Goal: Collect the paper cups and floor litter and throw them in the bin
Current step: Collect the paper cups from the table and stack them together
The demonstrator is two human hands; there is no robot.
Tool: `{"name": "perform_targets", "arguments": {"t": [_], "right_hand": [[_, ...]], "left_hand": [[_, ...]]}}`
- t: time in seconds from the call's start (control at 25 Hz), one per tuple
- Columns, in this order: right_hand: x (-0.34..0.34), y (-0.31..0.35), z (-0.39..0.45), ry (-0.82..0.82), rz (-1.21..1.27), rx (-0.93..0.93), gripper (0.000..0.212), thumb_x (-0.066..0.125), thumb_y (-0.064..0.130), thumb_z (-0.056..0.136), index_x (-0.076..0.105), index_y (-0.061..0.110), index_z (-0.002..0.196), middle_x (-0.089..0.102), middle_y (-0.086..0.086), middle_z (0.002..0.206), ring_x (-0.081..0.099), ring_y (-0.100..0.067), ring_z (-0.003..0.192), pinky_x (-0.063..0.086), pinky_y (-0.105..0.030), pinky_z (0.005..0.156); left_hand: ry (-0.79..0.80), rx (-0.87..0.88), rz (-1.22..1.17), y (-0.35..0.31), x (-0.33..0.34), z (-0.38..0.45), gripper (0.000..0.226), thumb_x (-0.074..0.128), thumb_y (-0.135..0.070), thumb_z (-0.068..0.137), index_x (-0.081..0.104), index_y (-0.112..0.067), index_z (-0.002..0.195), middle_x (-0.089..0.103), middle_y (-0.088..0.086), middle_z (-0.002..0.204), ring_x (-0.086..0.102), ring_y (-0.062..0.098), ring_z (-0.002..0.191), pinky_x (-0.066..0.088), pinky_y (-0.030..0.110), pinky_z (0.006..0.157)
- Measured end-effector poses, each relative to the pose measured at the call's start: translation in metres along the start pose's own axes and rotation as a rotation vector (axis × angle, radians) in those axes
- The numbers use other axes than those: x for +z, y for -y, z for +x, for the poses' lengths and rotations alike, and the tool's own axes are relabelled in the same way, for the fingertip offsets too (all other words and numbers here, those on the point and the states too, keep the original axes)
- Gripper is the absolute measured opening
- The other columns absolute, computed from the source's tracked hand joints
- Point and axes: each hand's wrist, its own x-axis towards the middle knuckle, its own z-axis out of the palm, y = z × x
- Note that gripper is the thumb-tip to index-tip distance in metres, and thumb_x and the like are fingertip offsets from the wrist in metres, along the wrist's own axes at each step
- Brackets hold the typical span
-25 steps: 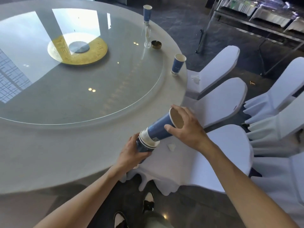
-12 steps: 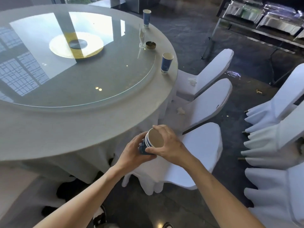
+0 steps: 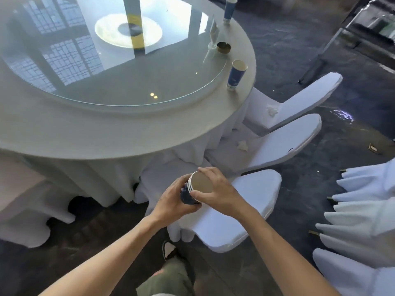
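A nested stack of blue paper cups (image 3: 197,190) is held between both hands above a white chair seat. My left hand (image 3: 173,199) wraps the stack's lower end. My right hand (image 3: 218,193) grips its open rim. One blue paper cup (image 3: 236,75) stands at the round table's right edge. Another blue cup (image 3: 229,10) stands at the far edge. Crumpled white tissue (image 3: 271,110) lies on the far chair seat, and a second crumpled tissue (image 3: 242,145) on the middle chair. A small piece of litter (image 3: 373,148) lies on the dark floor at right.
The round table (image 3: 85,133) with a white cloth carries a glass turntable, a gold ashtray (image 3: 223,47) and a glass with a napkin (image 3: 212,37). White-covered chairs (image 3: 295,133) crowd the right side. A metal serving table (image 3: 363,28) stands far right.
My right hand has pushed the tilted cup fully into the stack, so the stack is shorter. I have stepped back from the table; the view pulled away.
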Motion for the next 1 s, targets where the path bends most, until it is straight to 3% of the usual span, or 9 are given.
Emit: {"name": "perform_targets", "arguments": {"t": [0.24, 0.44, 0.6, 0.8, 0.88, 1.0], "right_hand": [[-0.012, -0.032, 0.035, 0.082, -0.048, 0.029, 0.078, 0.078, 0.047, 0.084, 0.044, 0.023, 0.151, 0.044, 0.006, 0.149, 0.05, -0.012, 0.131, 0.042, -0.024, 0.1], [-0.014, -0.052, 0.074, 0.294, -0.069, 0.033, 0.077, 0.076, 0.054, 0.084, 0.045, 0.028, 0.15, 0.045, 0.009, 0.148, 0.049, -0.01, 0.13, 0.043, -0.028, 0.105], [-0.013, -0.08, 0.115, 0.339, -0.063, 0.04, 0.065, 0.069, 0.055, 0.09, 0.052, 0.025, 0.145, 0.05, 0.006, 0.142, 0.054, -0.013, 0.126, 0.047, -0.038, 0.107], [-0.02, -0.131, 0.181, 0.356, -0.186, -0.005, 0.053, 0.065, 0.038, 0.096, 0.054, 0.017, 0.144, 0.053, -0.004, 0.139, 0.057, -0.021, 0.123, 0.05, -0.043, 0.104], [-0.018, -0.151, 0.202, 0.43, -0.262, -0.042, 0.053, 0.063, 0.036, 0.097, 0.052, 0.017, 0.145, 0.053, -0.005, 0.14, 0.057, -0.021, 0.122, 0.049, -0.04, 0.103], [-0.007, -0.177, 0.22, 0.528, -0.41, -0.115, 0.054, 0.06, 0.034, 0.098, 0.048, 0.016, 0.148, 0.049, -0.006, 0.144, 0.053, -0.024, 0.128, 0.046, -0.04, 0.106]], "left_hand": [[-0.031, -0.083, -0.106, 0.016, 0.033, 0.033, 0.084, 0.096, -0.039, 0.068, 0.053, -0.039, 0.139, 0.07, -0.012, 0.125, 0.069, 0.012, 0.113, 0.059, 0.044, 0.094], [-0.096, -0.218, -0.116, 0.027, 0.041, 0.037, 0.081, 0.095, -0.036, 0.067, 0.052, -0.042, 0.137, 0.069, -0.017, 0.121, 0.068, 0.005, 0.112, 0.058, 0.036, 0.093], [-0.222, -0.299, -0.115, 0.04, 0.047, 0.04, 0.083, 0.093, -0.037, 0.068, 0.051, -0.037, 0.139, 0.066, -0.016, 0.127, 0.064, 0.006, 0.117, 0.056, 0.035, 0.098], [-0.448, -0.445, -0.096, 0.062, 0.076, 0.056, 0.087, 0.092, -0.045, 0.063, 0.045, -0.036, 0.137, 0.064, -0.013, 0.126, 0.064, 0.01, 0.116, 0.058, 0.044, 0.095], [-0.576, -0.502, -0.09, 0.068, 0.096, 0.061, 0.087, 0.091, -0.05, 0.06, 0.045, -0.039, 0.132, 0.06, -0.017, 0.126, 0.063, 0.011, 0.115, 0.058, 0.038, 0.092], [-0.72, -0.539, -0.132, 0.078, 0.129, 0.066, 0.085, 0.087, -0.058, 0.056, 0.044, -0.045, 0.127, 0.057, -0.028, 0.123, 0.061, 0.008, 0.114, 0.049, 0.01, 0.085]]}}
